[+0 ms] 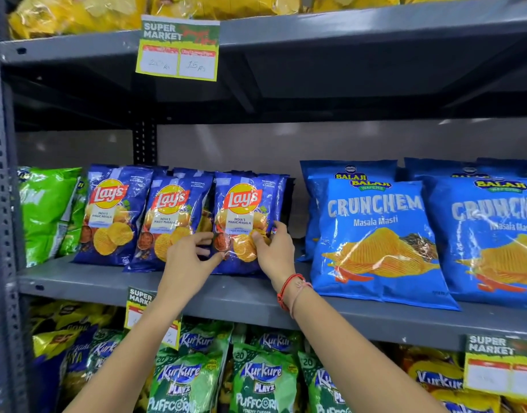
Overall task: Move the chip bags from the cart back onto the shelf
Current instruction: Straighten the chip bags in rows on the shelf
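On the grey metal middle shelf [107, 283], both forearms reach up to the rightmost dark-blue Lay's chip bag [248, 216], standing upright; the left hand [186, 257] pinches its lower left edge, and the right hand [274, 251] grips its lower right corner, fingers curled.

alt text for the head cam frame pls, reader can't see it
Both bare hands, left hand and right hand, grip the rightmost blue Lay's Magic Masala bag, standing it on a grey metal shelf. Two matching Lay's bags stand left; blue Balaji Crunchem bags sit right.
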A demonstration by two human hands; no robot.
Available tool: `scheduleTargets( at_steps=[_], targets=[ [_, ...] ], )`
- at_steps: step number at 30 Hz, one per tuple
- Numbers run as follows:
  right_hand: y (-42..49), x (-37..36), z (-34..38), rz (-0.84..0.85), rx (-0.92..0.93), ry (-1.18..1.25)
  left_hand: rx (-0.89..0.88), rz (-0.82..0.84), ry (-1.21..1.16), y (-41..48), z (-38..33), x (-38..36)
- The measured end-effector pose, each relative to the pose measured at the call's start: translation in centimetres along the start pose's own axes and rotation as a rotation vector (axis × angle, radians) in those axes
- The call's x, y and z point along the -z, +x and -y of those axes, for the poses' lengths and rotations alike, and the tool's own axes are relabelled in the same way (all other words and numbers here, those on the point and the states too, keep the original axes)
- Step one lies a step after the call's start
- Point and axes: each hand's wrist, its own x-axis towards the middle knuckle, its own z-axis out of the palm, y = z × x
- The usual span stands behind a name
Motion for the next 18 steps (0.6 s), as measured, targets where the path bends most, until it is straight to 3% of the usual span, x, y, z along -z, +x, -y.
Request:
scheduleTargets(
  at_steps=[4, 11, 14, 18],
  targets=[
    [-0.9, 0.4, 0.1, -0.026, 0.086, -0.092, -0.008, 0.011, -0.021, -0.5, -0.3, 0.0],
    [-2.8, 5.6, 2.3, -0.223, 0.477, -0.228, -0.142, -0.063, -0.146, -0.4, -4.9, -0.3],
    [-3.0, 9.8, 2.2, -0.308, 0.504, -0.253, -0.190, -0.044, -0.208, -0.4, -8.2, -1.7],
    [-2.5, 15.8, 0.5, -0.445, 0.444, -0.358, -0.167, 0.104, -0.292, -1.0, -11.3, -5.1]
  ],
)
